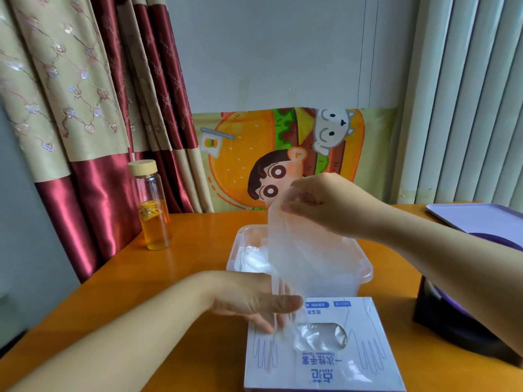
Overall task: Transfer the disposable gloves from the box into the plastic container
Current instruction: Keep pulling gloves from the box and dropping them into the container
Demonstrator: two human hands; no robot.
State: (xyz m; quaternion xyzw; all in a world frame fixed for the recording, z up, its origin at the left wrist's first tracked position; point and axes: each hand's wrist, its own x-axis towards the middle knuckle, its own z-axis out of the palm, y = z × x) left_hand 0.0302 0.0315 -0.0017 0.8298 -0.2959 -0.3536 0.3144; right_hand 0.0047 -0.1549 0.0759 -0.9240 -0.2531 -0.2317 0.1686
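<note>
Right hand (pixel 325 205): fingertips pinch the top edge of one clear glove (pixel 300 258), raised over the plastic container (pixel 243 236). Left hand (pixel 254 304): thumb and fingers lie at the glove's lower end, above the far left corner of the box (pixel 368 363); whether it grips cannot be told. Container holds crumpled gloves and stands just behind the box on the table (pixel 184 264). Bottle (pixel 154 210) stands to the far left.

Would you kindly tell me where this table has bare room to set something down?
Bare tabletop lies between the glass bottle and the plastic container, and left of the glove box, beside the left forearm. Crowded: the middle, where container, box, left hand, right hand and the glove meet; the right, with purple tray and dark object.
</note>
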